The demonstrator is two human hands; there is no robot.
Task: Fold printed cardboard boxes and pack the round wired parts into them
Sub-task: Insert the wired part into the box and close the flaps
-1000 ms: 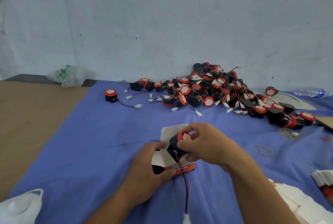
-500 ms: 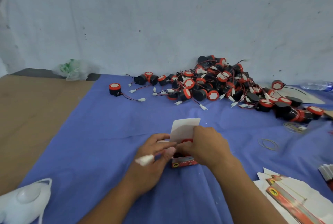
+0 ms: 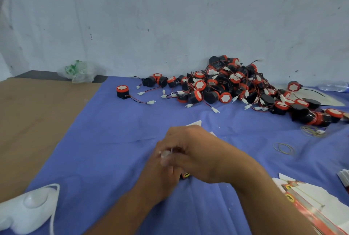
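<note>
Compared with half a second ago, I see the right hand (image 3: 198, 151) now lying across the left hand (image 3: 160, 176), its curled fingers pinching the blurred white connector (image 3: 166, 153). The left hand's fingers are hidden, so I cannot tell its grip. The box (image 3: 186, 175) sits beneath both hands, only a red corner and flap tip showing; the parts pile (image 3: 236, 87) lies far right.

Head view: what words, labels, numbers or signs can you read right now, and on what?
No readable text anywhere.
Printed cardboard box: yellow oval emblem with a black figure; any lettering is covered.
Flat box blanks: same yellow emblems, print blurred.
Round wired parts: white stickers, too small to read.
Plastic bottle: nothing legible.
</note>
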